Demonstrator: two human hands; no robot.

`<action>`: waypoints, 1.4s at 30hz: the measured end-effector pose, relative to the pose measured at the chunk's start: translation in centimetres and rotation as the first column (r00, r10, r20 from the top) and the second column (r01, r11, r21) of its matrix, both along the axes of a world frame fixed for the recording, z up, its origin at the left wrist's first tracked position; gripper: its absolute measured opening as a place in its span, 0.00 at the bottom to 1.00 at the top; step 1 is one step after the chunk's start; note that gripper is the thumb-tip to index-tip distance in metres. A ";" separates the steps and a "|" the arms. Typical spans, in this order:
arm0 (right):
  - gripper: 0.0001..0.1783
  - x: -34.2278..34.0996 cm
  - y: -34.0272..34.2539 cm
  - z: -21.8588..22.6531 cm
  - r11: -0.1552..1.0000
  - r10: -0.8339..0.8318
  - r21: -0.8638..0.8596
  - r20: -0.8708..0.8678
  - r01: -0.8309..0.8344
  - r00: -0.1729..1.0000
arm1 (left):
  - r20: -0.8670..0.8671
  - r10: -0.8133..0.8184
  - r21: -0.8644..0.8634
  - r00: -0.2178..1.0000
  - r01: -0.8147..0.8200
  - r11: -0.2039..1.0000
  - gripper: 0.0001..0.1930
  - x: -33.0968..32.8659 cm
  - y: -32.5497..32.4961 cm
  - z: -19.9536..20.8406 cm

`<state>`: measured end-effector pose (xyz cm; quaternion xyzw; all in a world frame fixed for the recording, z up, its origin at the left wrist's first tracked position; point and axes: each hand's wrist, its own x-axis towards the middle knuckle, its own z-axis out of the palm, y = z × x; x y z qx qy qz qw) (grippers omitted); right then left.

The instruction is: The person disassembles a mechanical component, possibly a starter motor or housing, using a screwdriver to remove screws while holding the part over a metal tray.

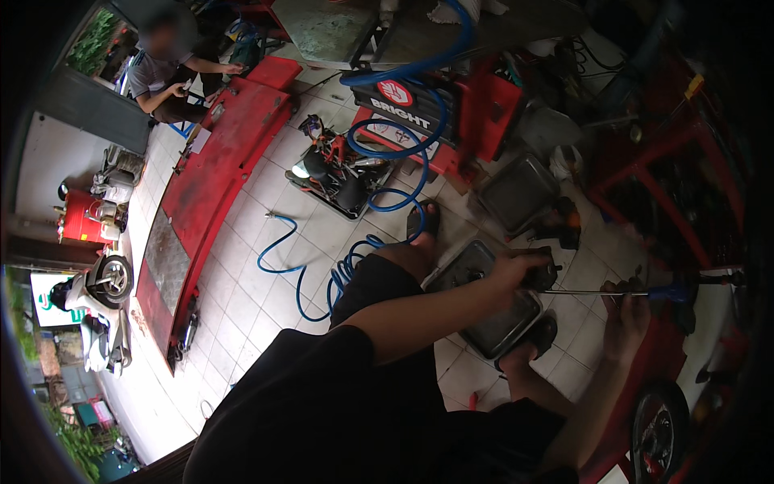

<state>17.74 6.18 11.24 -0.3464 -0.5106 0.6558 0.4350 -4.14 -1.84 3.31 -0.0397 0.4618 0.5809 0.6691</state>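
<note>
My left hand (516, 273) reaches over a grey tray (528, 319) and is closed around a small dark part (542, 274), whose kind I cannot make out. A long thin metal shaft (584, 292) runs from beside that part to a blue handle (671, 293), like a long screwdriver. My right hand (625, 319) has its fingers bent around the shaft, close to the blue handle. Whether the shaft touches the dark part is unclear. Some small dark pieces lie in the tray, partly hidden under my left forearm.
A second tray (520, 194) and an orange-and-black power tool (562, 224) lie beyond my hands. A coiled blue air hose (347, 274) crosses the tiles near a tool tray (343, 173). Left stands a red lift platform (214, 153), with a seated person (165, 77) behind it. A wheel (657, 427) stands lower right.
</note>
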 end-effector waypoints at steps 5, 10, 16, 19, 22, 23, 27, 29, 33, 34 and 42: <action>0.14 -0.8 -1.8 0.4 0.982 0.000 0.186 -0.096 0.018 0.995 | -0.074 -0.026 -0.020 0.997 0.024 1.000 0.18 0.2 0.0 -0.3; 0.08 -0.2 -2.7 -0.1 0.969 -0.056 0.243 0.039 0.045 0.998 | -0.110 -0.105 0.033 0.988 0.109 0.994 0.13 0.7 0.1 -0.9; 0.08 -1.0 -3.1 1.5 0.935 -0.077 0.352 0.083 0.043 0.994 | -0.120 -0.142 0.014 0.983 0.145 0.989 0.16 0.6 0.4 -0.4; 0.08 -0.8 -3.0 1.8 0.913 -0.103 0.403 0.085 0.061 0.991 | -0.101 -0.136 0.022 0.986 0.139 0.990 0.16 0.6 0.3 -0.8; 0.08 -0.5 -3.0 1.6 0.923 -0.036 0.385 0.108 -0.009 0.993 | -0.115 -0.127 0.023 0.985 0.130 0.991 0.16 0.5 0.3 -1.1; 0.08 -0.5 -3.0 1.5 0.912 -0.033 0.409 0.124 -0.021 0.992 | -0.119 -0.128 0.009 0.984 0.131 0.991 0.16 0.5 0.3 -1.2; 0.07 -0.6 -3.3 1.4 0.913 -0.054 0.408 0.114 0.003 0.992 | -0.120 -0.129 0.000 0.984 0.130 0.992 0.16 0.5 0.4 -0.9; 0.07 -0.9 -3.5 1.7 0.922 -0.052 0.387 0.066 0.022 0.996 | -0.118 -0.130 -0.004 0.984 0.130 0.991 0.16 0.5 0.4 -0.7; 0.07 -1.1 -3.4 1.9 0.914 -0.017 0.405 0.033 0.002 0.999 | -0.122 -0.125 -0.015 0.985 0.124 0.992 0.15 0.4 0.3 -1.0; 0.07 -1.0 -3.4 1.9 0.905 -0.025 0.425 0.015 0.016 1.000 | -0.115 -0.126 -0.001 0.985 0.127 0.992 0.15 0.5 0.4 -1.4; 0.06 0.1 -2.9 0.8 0.771 -0.210 0.633 0.345 -0.061 0.915 | 0.025 -0.165 0.035 0.986 0.165 0.986 0.16 -0.9 -0.1 -5.1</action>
